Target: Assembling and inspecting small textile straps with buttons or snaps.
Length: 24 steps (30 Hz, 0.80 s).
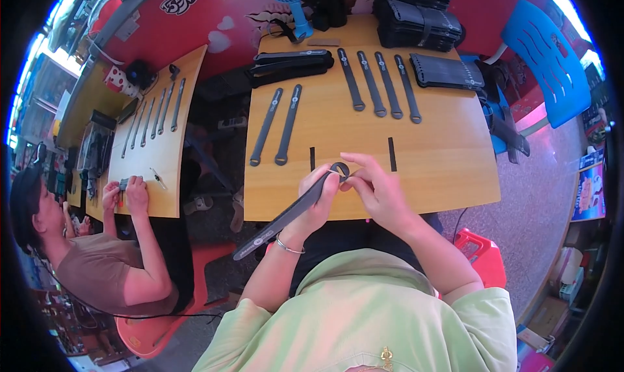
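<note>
A dark grey flat strap [289, 214] with a ring at one end is in my left hand [316, 211], above the table's near edge. Its tail slants down to the left over my wrist, and the ring end points up between both hands. My right hand [383, 193] pinches at the ring with thumb and fingertips, the forefinger raised; exactly what the fingertips grip is partly hidden. Two similar straps [290, 121] lie to the left on the table, and several more straps [369, 86] lie in a row farther back.
On the wooden table [448, 170] are two black tape marks [392, 154], a strap pile [292, 65], a strap bundle [447, 71], stacked bundles [421, 26] and a blue fan [296, 8]. A co-worker [110, 261] sits left at another table. A blue chair [549, 66] stands right.
</note>
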Each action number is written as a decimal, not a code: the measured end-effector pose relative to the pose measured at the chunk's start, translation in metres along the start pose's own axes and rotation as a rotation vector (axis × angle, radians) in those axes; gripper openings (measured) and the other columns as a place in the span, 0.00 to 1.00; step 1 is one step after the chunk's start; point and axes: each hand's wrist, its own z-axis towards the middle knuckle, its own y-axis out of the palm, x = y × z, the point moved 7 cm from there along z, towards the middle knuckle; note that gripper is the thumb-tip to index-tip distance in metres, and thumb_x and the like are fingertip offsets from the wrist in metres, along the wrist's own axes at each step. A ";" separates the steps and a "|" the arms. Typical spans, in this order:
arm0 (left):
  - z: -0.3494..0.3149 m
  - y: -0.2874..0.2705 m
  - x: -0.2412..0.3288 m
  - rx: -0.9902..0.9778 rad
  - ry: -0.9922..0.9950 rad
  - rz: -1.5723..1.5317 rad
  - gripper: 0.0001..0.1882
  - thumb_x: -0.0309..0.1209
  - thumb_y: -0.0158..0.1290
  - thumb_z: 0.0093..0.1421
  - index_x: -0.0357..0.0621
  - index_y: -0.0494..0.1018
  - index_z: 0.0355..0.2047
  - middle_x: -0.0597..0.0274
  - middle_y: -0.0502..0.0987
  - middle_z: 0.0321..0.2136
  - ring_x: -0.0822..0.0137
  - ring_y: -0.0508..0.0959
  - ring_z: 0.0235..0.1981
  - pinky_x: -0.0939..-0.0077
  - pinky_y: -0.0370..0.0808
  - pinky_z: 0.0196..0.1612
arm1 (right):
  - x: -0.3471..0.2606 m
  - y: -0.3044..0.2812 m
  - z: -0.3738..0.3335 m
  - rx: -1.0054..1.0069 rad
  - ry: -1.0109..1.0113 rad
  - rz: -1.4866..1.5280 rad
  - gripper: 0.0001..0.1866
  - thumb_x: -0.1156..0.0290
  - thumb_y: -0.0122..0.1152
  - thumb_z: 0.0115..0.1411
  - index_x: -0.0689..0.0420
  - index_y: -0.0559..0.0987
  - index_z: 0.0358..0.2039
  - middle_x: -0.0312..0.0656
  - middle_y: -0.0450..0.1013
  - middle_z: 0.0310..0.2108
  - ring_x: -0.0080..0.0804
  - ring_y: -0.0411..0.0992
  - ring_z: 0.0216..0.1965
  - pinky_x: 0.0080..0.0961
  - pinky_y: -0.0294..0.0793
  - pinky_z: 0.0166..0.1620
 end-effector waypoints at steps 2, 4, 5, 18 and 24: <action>-0.002 0.001 -0.001 -0.058 -0.051 0.000 0.13 0.35 0.41 0.65 0.37 0.67 0.29 0.69 0.65 0.21 0.78 0.62 0.24 0.82 0.61 0.27 | -0.011 -0.004 0.001 -0.007 -0.188 -0.074 0.19 0.82 0.53 0.56 0.55 0.71 0.48 0.43 0.76 0.27 0.34 0.77 0.28 0.24 0.74 0.32; 0.000 0.006 0.005 -0.109 -0.065 -0.027 0.15 0.36 0.39 0.65 0.38 0.66 0.28 0.69 0.64 0.21 0.77 0.61 0.24 0.82 0.59 0.27 | -0.010 -0.007 0.004 -0.005 -0.267 -0.159 0.18 0.82 0.54 0.54 0.55 0.72 0.47 0.42 0.76 0.27 0.34 0.77 0.28 0.24 0.74 0.32; 0.000 0.005 0.008 -0.111 -0.066 -0.027 0.15 0.36 0.39 0.65 0.38 0.66 0.28 0.69 0.64 0.21 0.77 0.61 0.24 0.82 0.59 0.27 | -0.012 -0.009 0.004 -0.003 -0.347 -0.246 0.18 0.81 0.56 0.53 0.54 0.74 0.45 0.40 0.77 0.27 0.34 0.77 0.28 0.25 0.75 0.32; 0.012 0.005 -0.019 -0.043 -0.300 -0.438 0.13 0.35 0.44 0.64 0.43 0.63 0.24 0.72 0.62 0.18 0.81 0.58 0.20 0.85 0.55 0.23 | -0.024 -0.012 0.004 -0.001 -0.268 -0.367 0.15 0.79 0.55 0.51 0.56 0.75 0.41 0.42 0.75 0.24 0.36 0.75 0.26 0.29 0.74 0.30; 0.012 0.006 -0.009 0.141 -0.133 -0.006 0.10 0.30 0.61 0.53 0.38 0.72 0.28 0.69 0.70 0.19 0.83 0.66 0.19 0.85 0.61 0.21 | -0.011 -0.010 0.000 0.042 -0.100 -0.330 0.10 0.78 0.54 0.54 0.58 0.73 0.39 0.47 0.73 0.23 0.43 0.74 0.26 0.32 0.72 0.27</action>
